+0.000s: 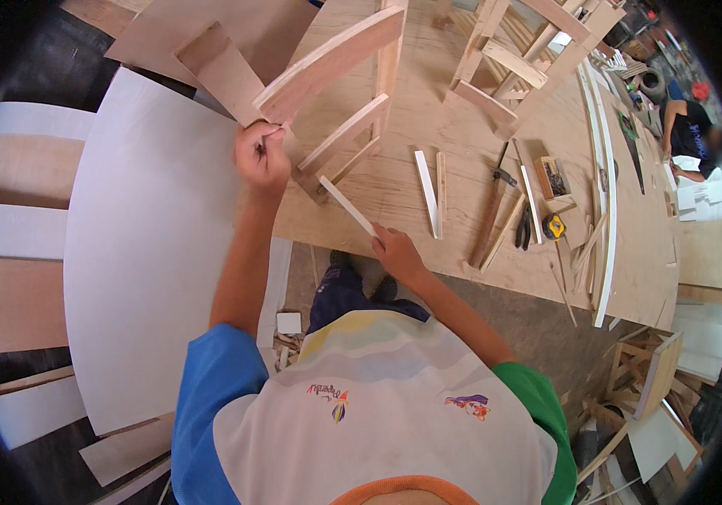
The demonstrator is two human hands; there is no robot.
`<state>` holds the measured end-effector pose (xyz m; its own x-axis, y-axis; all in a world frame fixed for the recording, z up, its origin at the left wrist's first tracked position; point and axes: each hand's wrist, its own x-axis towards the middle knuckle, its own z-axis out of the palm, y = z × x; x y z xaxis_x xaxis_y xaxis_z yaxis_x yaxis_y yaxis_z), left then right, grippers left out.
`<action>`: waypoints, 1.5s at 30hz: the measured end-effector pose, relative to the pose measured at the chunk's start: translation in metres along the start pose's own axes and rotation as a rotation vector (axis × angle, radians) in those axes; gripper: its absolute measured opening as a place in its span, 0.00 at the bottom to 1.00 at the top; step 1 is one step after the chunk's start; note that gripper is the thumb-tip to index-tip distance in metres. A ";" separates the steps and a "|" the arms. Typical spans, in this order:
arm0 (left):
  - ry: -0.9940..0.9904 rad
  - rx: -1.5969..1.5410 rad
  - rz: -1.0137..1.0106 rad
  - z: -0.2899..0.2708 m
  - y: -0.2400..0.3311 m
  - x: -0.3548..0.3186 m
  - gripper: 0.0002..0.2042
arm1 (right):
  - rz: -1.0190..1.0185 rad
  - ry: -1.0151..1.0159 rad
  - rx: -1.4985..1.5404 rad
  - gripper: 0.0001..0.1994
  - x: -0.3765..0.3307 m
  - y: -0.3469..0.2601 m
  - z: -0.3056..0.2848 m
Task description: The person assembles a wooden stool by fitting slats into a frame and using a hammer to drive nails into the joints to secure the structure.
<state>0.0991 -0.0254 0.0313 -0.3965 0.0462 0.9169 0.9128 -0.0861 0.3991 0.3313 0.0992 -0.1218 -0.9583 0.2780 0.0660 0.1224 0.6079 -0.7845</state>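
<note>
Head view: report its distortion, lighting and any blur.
Head view: the left edge of the large white panel bows outward fisheye-style, corners go black. Head view: pale sheets at far right look washed out. Head view: a blurred patch covers the head of the co-worker; the right hand looks fairly sharp.

Plywood worktop [428, 114], wooden frames [333, 63] on it, white strip [428, 194], hammer [489, 217], pliers [523, 229], yellow tape measure [554, 225], small open box [540, 178], green-handled saw [635, 156]

The upper edge crops the nearer wooden frame [331, 63]
</note>
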 end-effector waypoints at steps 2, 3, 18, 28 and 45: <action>0.031 -0.052 -0.004 0.002 0.001 0.003 0.05 | 0.001 -0.012 -0.017 0.17 -0.001 -0.001 0.000; 0.031 -0.061 0.001 0.003 0.001 0.004 0.05 | 0.010 -0.032 -0.028 0.17 0.000 -0.002 0.000; 0.055 0.063 -0.120 -0.007 0.008 -0.013 0.06 | -0.003 -0.005 -0.069 0.17 0.000 0.000 0.007; 0.053 0.101 -0.194 -0.007 0.022 -0.043 0.07 | -0.033 -0.011 -0.080 0.18 0.001 0.003 0.009; 0.011 0.270 -0.462 -0.015 0.022 -0.118 0.07 | -0.025 -0.006 -0.044 0.17 0.007 0.004 0.006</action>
<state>0.1649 -0.0473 -0.0683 -0.7628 0.0079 0.6465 0.6347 0.1997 0.7465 0.3233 0.0992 -0.1287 -0.9627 0.2580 0.0812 0.1097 0.6469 -0.7546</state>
